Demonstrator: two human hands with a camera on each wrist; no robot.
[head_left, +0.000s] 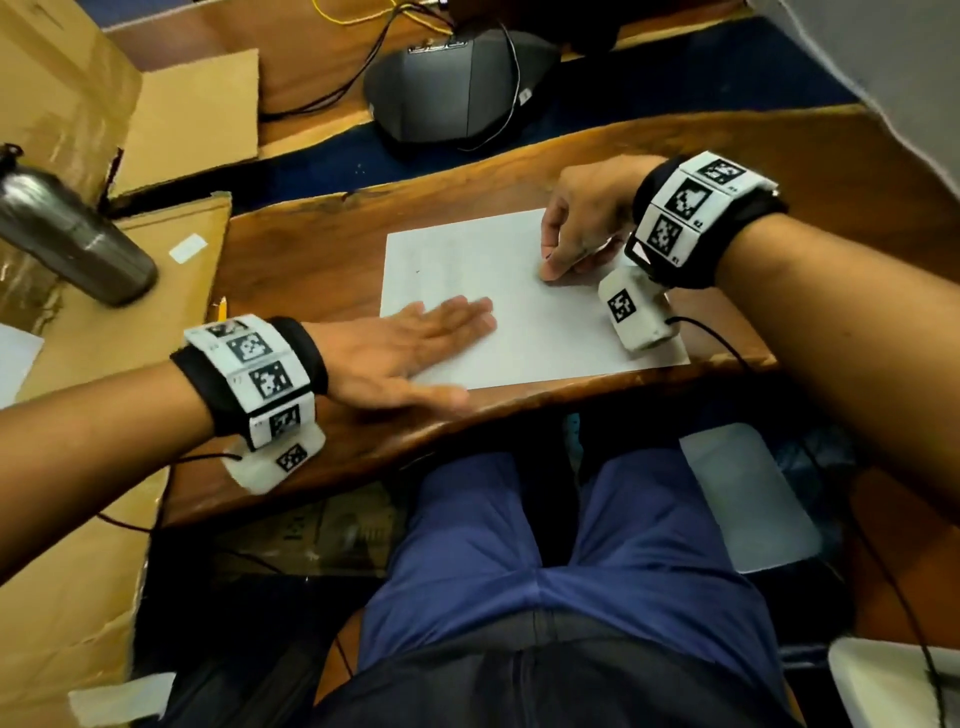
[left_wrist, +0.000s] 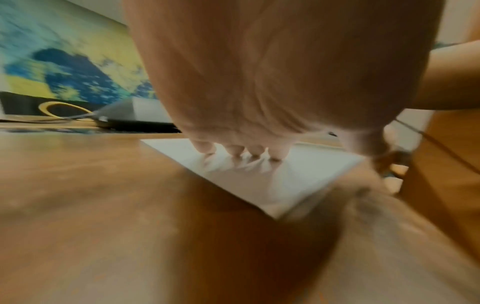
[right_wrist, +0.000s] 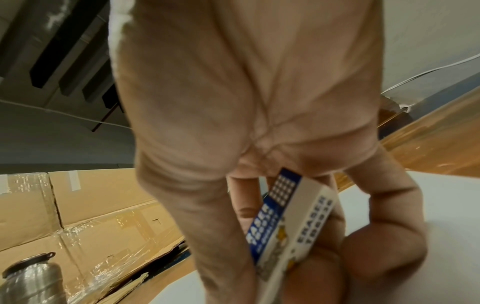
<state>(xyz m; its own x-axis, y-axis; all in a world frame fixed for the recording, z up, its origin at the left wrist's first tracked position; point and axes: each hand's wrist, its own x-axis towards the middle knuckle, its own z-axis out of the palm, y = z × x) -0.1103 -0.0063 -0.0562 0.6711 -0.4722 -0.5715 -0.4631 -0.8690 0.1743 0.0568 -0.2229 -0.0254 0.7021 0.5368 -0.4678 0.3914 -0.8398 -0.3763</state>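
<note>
right fingers (right_wrist: 394, 205) around eraser (right_wrist: 298, 222), label "eraser"

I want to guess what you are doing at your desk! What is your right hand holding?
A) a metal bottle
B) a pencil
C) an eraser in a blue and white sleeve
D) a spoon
C: in the right wrist view the right hand has its fingers curled round a small block, the eraser, whose blue and white sleeve reads ERASER, just above the sheet of paper.
</note>
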